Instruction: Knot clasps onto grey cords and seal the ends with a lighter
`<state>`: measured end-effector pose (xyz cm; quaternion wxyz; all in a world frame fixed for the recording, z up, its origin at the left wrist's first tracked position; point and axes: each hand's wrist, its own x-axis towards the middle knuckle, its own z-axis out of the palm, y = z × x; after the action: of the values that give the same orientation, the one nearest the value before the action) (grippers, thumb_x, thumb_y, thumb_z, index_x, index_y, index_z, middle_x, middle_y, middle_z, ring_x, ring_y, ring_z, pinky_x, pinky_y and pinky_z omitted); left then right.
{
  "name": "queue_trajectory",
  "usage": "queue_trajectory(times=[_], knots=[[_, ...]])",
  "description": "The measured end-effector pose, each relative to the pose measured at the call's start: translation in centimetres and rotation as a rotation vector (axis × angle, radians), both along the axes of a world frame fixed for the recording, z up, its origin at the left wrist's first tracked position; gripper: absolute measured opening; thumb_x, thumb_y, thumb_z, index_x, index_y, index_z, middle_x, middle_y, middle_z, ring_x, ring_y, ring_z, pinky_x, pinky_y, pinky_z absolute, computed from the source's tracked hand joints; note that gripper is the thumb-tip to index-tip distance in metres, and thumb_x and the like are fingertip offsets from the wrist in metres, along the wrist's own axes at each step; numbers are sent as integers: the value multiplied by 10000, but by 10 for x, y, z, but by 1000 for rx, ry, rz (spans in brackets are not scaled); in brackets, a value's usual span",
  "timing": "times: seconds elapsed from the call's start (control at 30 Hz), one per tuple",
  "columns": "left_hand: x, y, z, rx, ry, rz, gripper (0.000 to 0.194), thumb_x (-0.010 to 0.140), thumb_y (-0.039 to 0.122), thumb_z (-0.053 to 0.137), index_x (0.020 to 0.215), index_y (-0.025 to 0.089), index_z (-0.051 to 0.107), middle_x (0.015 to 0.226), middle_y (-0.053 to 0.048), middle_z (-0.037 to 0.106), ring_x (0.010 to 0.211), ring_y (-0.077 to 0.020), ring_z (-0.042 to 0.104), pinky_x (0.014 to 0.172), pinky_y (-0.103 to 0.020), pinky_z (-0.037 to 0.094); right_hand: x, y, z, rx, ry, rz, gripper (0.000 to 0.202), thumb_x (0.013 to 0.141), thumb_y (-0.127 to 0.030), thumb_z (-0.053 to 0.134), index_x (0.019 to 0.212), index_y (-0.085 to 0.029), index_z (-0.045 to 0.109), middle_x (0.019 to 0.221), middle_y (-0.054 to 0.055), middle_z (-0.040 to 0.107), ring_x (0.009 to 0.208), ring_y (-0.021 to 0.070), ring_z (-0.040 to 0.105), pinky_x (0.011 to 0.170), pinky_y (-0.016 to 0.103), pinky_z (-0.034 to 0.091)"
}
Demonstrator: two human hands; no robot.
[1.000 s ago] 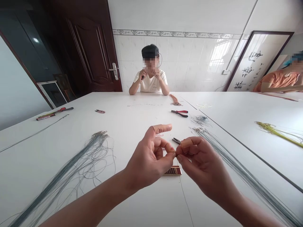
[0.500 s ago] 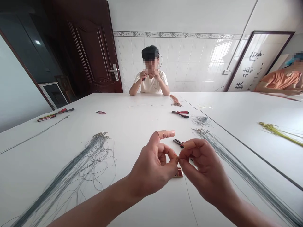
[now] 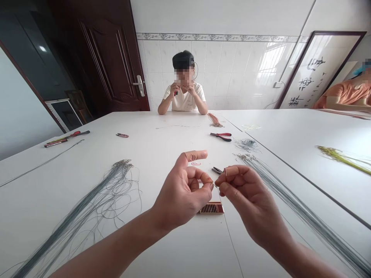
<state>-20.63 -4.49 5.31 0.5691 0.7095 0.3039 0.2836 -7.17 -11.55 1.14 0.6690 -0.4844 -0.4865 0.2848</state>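
So a lone grey strand is stretching along the far left of the white table, and a tool with a red and black handle is sitting by its far end. Little red snips are lying a bit right of that, and a big loose bunch of grey cords is spreading toward the near left corner.

The left hand is pinching a thin cord between thumb and a bent finger, with its taped index finger sticking out. That cord is running between the two sets of fingertips, over the middle of the table, and seems to be trailing down toward the near edge. A person in a white top is sitting opposite, both hands up by the mouth.

A patterned red box is lying just below the fingertips, and grey pliers are poking out behind the right hand, which is also pinching the cord, really close to the left but slightly apart. Red-handled pliers are resting farther back. Another grey bunch is running off to the right, and yellow-green cords are lying beyond it.
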Motion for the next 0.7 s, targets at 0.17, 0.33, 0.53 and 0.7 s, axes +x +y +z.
queue_trajectory(times=[0.17, 0.33, 0.53, 0.7], knots=[[-1, 2, 3, -16, -40, -1, 526, 767, 157, 613, 1212, 263, 355, 731, 52, 557, 504, -41, 390, 466, -171, 384, 2, -2, -2, 79, -176, -70, 176, 821, -153, 550, 955, -246, 481, 826, 0, 605, 749, 112, 586, 577, 192, 505], [0, -1, -7, -31, -42, -38, 512, 778, 171, 609, 1214, 283, 366, 745, 52, 563, 497, -35, 377, 451, -160, 375, -1, -3, -8, 104, -247, -92, 205, 809, -135, 552, 939, -265, 462, 799, -4, 568, 725, 146, 570, 564, 258, 520], [2, -4, -13, -40, -58, -53, 518, 777, 157, 599, 1216, 303, 367, 755, 54, 556, 497, -30, 372, 453, -151, 391, -1, -4, -3, -69, 54, 45, 111, 832, -179, 549, 840, -241, 457, 734, -28, 536, 609, 108, 505, 516, 228, 455], [4, -3, -7, -40, -92, -18, 502, 772, 154, 604, 1203, 270, 376, 728, 57, 551, 500, -28, 385, 479, -154, 406, 4, -1, -1, -164, 300, 206, 109, 890, -327, 550, 914, -234, 497, 809, -22, 550, 711, 106, 540, 632, 244, 469]])
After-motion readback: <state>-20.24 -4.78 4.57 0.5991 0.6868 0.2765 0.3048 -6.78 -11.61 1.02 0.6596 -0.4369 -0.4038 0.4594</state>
